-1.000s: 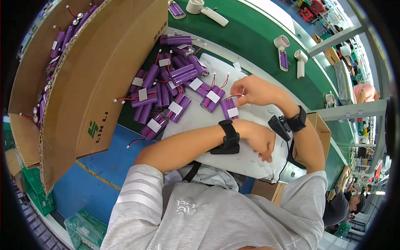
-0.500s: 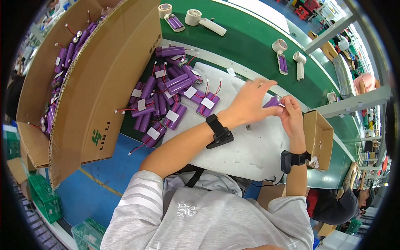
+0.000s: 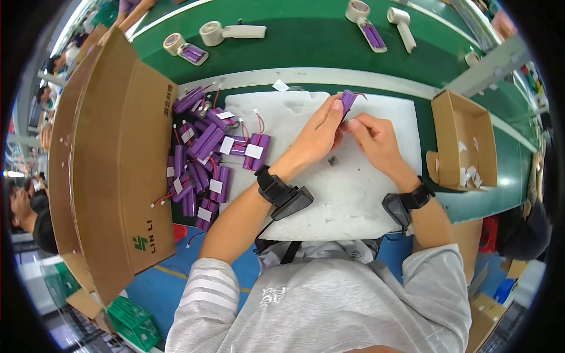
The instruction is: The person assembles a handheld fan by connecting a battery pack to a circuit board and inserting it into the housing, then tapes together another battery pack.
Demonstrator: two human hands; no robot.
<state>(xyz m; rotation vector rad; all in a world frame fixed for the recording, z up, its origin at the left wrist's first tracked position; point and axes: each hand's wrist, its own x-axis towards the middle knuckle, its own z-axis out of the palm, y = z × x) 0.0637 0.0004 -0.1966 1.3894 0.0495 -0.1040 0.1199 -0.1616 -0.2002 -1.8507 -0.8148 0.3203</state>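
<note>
A purple battery pack with thin red wires at its upper end stands tilted in my left hand, whose fingers are wrapped round it. Just below and to the right, my right hand has thumb and fingertips pinched together close to the pack's lower end. What that pinch holds, if anything, is too small to make out. Both hands are over a white foam sheet. To the left lies a heap of purple battery packs, several with white labels and wired connectors.
A tall cardboard box stands left of the heap. At right sits a small open carton with white scraps inside. Beyond the foam, a green conveyor belt carries several white handheld fans, some showing purple batteries. A small dark bit lies on the foam.
The view has turned. The battery pack, earlier at my right fingertips, is now in my left hand, which has closed round it. My right hand has shifted below the pack.
</note>
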